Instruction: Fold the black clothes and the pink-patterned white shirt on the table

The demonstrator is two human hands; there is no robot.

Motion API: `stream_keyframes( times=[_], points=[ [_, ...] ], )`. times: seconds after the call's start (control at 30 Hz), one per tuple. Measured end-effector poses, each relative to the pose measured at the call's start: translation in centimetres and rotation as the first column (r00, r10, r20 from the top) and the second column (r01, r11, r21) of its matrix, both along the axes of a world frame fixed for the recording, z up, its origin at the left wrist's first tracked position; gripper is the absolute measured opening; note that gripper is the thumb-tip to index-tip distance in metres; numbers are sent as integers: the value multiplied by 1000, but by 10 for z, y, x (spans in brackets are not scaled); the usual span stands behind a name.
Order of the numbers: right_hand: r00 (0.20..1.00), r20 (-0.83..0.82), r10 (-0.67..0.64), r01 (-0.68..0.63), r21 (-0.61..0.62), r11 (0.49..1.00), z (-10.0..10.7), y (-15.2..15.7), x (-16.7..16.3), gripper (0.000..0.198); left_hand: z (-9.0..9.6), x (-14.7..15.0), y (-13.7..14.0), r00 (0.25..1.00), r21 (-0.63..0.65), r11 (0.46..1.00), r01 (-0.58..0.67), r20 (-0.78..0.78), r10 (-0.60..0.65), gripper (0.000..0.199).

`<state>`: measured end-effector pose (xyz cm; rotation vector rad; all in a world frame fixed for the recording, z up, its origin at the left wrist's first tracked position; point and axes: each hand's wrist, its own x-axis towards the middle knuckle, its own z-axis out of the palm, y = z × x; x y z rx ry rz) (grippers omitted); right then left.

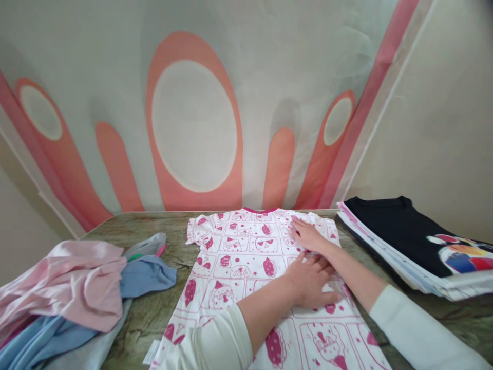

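Observation:
A white short-sleeved shirt [241, 246] with a pink cartoon print lies spread out, its pink-trimmed neckline at the far edge of the table. My left hand [311, 281] rests flat on the right half of the shirt, fingers stretched out and the thumb pointing right. Just beyond it, my right hand [306, 235] lies on the fabric near the right sleeve, with its fingers spread. Neither hand grips the cloth. A white label [151, 352] sticks out from the shirt's left side near the bottom.
A loose heap of clothes, with a pink garment [90, 277] on top and a blue one [148, 275] beside it, lies at left. At right is a folded stack topped by a black shirt [389, 226]. A printed backdrop [254, 103] stands behind the wooden table [133, 334].

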<state>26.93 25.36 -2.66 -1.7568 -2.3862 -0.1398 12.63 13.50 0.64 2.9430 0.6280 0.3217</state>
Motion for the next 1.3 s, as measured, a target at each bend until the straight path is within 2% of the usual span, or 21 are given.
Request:
stream_keyframes(
  times=[0.17, 0.23, 0.3, 0.4, 0.47, 0.6, 0.73, 0.9, 1.07, 1.2, 1.3],
  points=[
    [998, -57, 33, -35, -39, 999, -16, 5, 13, 58, 2, -2, 11, 999, -34, 999, 22, 31, -21, 45],
    [998, -56, 32, -35, -49, 998, -18, 7, 17, 58, 3, -8, 21, 996, -48, 995, -83, 16, 84, 41],
    [998, -45, 38, -40, -56, 998, -18, 7, 19, 58, 1, -17, 30, 966, -40, 965, -260, 2, 260, 40],
    [998, -37, 45, -47, -51, 998, -17, 4, 16, 58, -3, -34, 37, 908, -51, 907, -419, -51, 416, 54],
    [998, -42, 36, -38, -50, 998, -16, 3, 15, 59, -5, -44, 38, 894, -81, 893, -443, -111, 434, 63],
    [998, -49, 42, -45, -60, 997, -15, 3, 14, 63, -2, -64, 44, 857, -139, 853, -503, -214, 470, 68],
    [998, -52, 30, -34, -75, 997, -15, 4, 14, 65, 2, -100, 72, 760, -132, 766, -630, -307, 572, 71],
    [997, -60, 48, -53, -81, 995, -14, 2, 14, 65, -8, -172, 113, 639, 7, 654, -757, -207, 741, 67],
    [995, -76, 64, -70, -82, 994, -16, 4, 16, 63, -18, -232, 126, 526, 35, 534, -845, -123, 841, 67],
    [995, -80, 68, -73, -62, 995, -15, 4, 15, 61, -20, -247, 122, 486, 86, 491, -867, -69, 871, 61],
    [994, -76, 78, -77, 18, 997, -10, 0, 9, 59, -18, -241, 118, 517, 147, 517, -843, -42, 855, 55]
  ],
)
